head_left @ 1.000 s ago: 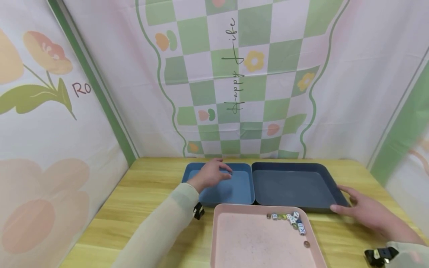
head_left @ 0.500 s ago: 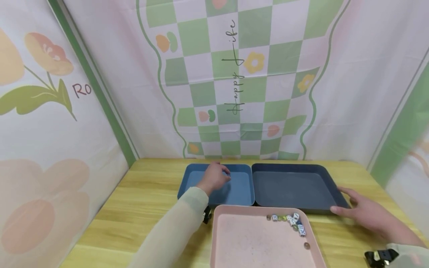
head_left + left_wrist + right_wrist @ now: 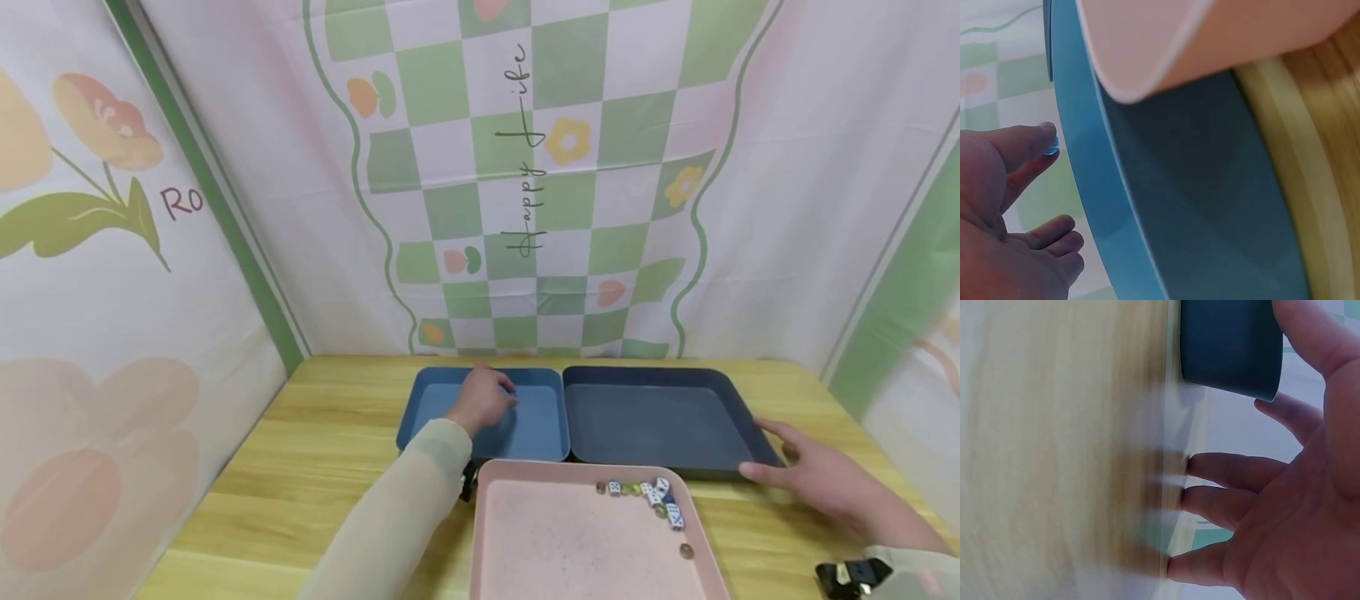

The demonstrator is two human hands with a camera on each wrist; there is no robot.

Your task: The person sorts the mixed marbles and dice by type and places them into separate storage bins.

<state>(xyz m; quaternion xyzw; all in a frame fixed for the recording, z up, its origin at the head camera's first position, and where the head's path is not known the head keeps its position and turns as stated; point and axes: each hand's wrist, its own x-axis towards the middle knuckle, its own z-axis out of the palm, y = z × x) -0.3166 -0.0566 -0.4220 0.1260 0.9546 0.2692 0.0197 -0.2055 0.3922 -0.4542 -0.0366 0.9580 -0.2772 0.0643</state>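
Observation:
My left hand (image 3: pixel 483 398) is over the blue tray (image 3: pixel 542 425) at the back left. In the left wrist view its thumb and forefinger pinch a small shiny blue marble (image 3: pixel 1052 147); the other fingers are bent loosely. The head view hides the marble behind the fingers. My right hand (image 3: pixel 821 473) rests at the near right corner of the dark grey tray (image 3: pixel 652 417), thumb and forefinger touching its sides. The right wrist view shows the remaining fingers (image 3: pixel 1229 470) spread, their tips on the table.
In front lies a pink tray (image 3: pixel 570 542), with several white dice (image 3: pixel 675 515) and glass marbles (image 3: pixel 686 551) near its far right corner. The trays stand close together on a wooden table (image 3: pixel 300 467). A patterned cloth (image 3: pixel 495 208) hangs behind.
My left hand has shifted slightly right and lower over the blue tray, its fingers drawn closer together. The blue tray's left edge sits a little further left. My right hand has not moved.

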